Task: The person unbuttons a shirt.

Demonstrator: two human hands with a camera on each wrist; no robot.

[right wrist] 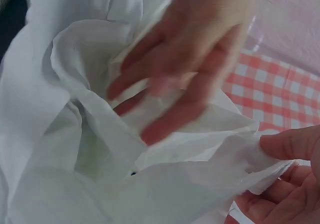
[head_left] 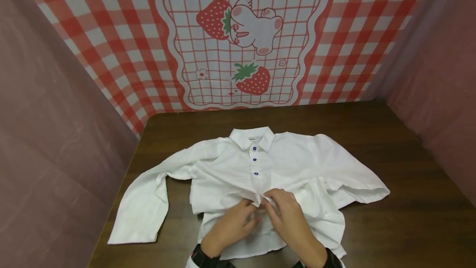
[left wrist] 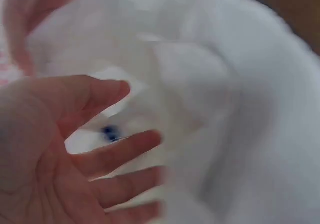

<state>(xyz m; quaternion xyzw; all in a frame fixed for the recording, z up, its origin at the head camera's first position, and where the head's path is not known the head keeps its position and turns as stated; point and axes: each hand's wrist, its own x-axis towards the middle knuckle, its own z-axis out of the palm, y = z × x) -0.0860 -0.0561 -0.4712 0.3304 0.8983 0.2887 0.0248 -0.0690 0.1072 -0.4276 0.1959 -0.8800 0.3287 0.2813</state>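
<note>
A white long-sleeved shirt (head_left: 290,156) lies front up, collar (head_left: 245,137) away from me, with blue buttons (head_left: 254,159) down its placket. My right hand (head_left: 291,218) pinches the edge of the shirt front between thumb and fingers, lifting it; the right wrist view shows this grip. Close beside it, my left hand (head_left: 234,222) is at the raised placket. Its thumb and fingers are spread apart in the left wrist view, with a blue button (left wrist: 110,132) visible in the gap behind them. Whether those fingertips touch the cloth is blurred.
The shirt lies on a dark brown wooden table (head_left: 372,135). One sleeve (head_left: 139,214) bends toward me on the left; the other sleeve (head_left: 353,173) reaches out to the right. A red-and-white checked cloth (head_left: 349,32) hangs behind, with pinkish curtains (head_left: 59,135) at both sides.
</note>
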